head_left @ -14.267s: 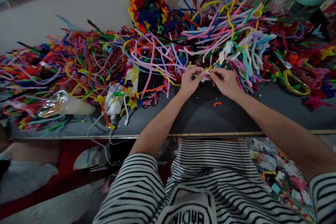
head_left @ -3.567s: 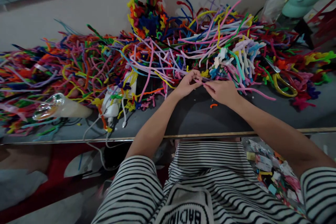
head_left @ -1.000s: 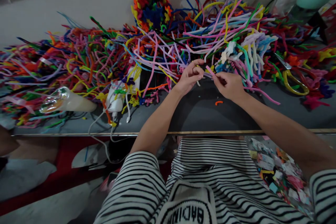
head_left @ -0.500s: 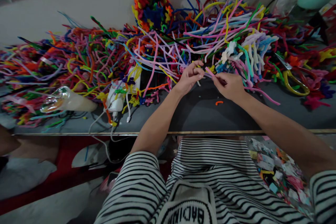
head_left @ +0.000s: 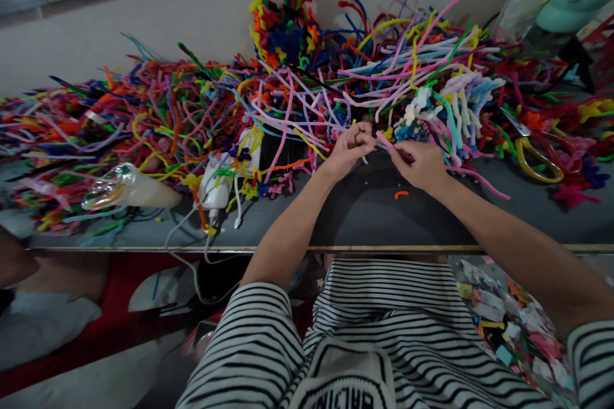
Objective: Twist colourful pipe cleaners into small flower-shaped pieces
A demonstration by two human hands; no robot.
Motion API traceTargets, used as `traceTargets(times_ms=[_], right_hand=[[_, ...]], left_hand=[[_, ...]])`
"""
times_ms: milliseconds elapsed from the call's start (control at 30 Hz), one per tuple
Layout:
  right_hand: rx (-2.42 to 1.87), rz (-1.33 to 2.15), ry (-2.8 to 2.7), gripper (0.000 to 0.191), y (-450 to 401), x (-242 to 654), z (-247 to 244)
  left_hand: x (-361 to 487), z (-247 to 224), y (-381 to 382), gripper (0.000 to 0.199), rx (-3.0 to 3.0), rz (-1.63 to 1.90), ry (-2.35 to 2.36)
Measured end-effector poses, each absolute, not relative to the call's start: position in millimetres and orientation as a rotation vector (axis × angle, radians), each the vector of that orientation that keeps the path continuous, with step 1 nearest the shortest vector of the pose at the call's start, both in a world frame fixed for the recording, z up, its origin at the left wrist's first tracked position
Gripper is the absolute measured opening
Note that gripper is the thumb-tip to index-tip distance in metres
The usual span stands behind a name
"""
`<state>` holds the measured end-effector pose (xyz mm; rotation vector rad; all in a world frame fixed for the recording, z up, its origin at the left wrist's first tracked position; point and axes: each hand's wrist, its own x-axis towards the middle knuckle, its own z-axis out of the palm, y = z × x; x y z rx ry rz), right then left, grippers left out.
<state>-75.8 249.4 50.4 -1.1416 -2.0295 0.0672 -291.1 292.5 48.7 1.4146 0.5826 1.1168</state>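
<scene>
My right hand [head_left: 418, 162] pinches a short pink fuzzy stem [head_left: 384, 139], which points up and left from the fingertips. Just left of it is my left hand [head_left: 354, 148], fingers curled and closed at the tips; what they hold is too small to make out. A thin pale strand seems to lie between the two hands. Both hands are over the front edge of a long heap of coloured fuzzy stems [head_left: 288, 108]. A small orange piece [head_left: 401, 194] lies on the dark table [head_left: 374, 220] below my right hand.
Yellow-handled scissors [head_left: 537, 163] lie at the right. To the left are a white power strip [head_left: 215, 185] with cables and a clear plastic-topped container [head_left: 139, 188]. A bundle of stems [head_left: 283, 29] stands at the back. Another person's arm [head_left: 16, 262] shows at far left.
The whole view has shifted slightly downward. My left hand's fingers have drawn a little closer together; my right hand keeps its pinch on the pink stem.
</scene>
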Motion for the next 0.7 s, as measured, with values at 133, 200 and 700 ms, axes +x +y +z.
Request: traceTargets(times_ms=[133, 200, 700], right_hand=[[-1.119, 0.057, -2.031, 0.036, 249.9, -75.5, 48.6], [-1.106, 0.063, -2.026, 0.036, 250.6, -75.9, 47.8], [-1.008, 0.060, -1.985, 0.035, 250.9, -78.0, 46.8]], left_hand=[[-291.6, 48.3, 293.2, 0.060, 1.369, 1.095, 0.570], [-290.9, 48.9, 293.3, 0.061, 1.338, 1.098, 0.571], [-282.3, 53.4, 286.1, 0.056, 1.285, 1.139, 0.552]])
